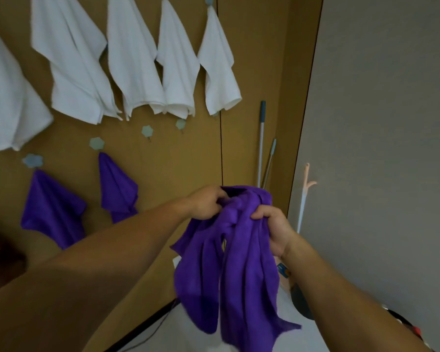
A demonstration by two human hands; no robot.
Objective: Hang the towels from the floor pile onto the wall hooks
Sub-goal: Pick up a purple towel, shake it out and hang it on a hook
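Note:
A purple towel point(239, 262) hangs bunched in front of me, held at its top by both hands. My left hand point(206, 203) grips its upper left fold and my right hand point(274, 229) grips its upper right fold. On the brown wall, several white towels point(79, 72) hang in an upper row. In the lower row, two purple towels point(52, 207) point(117, 189) hang from flower-shaped hooks. Two bare hooks point(147, 131) point(181, 123) follow to their right. The floor pile is out of sight.
Two mop or broom handles point(261, 138) lean in the corner where the brown wall meets a grey wall point(379, 123). A pale pink stand point(305, 194) rises by the grey wall. A thin dark cord point(221, 138) runs down the brown wall.

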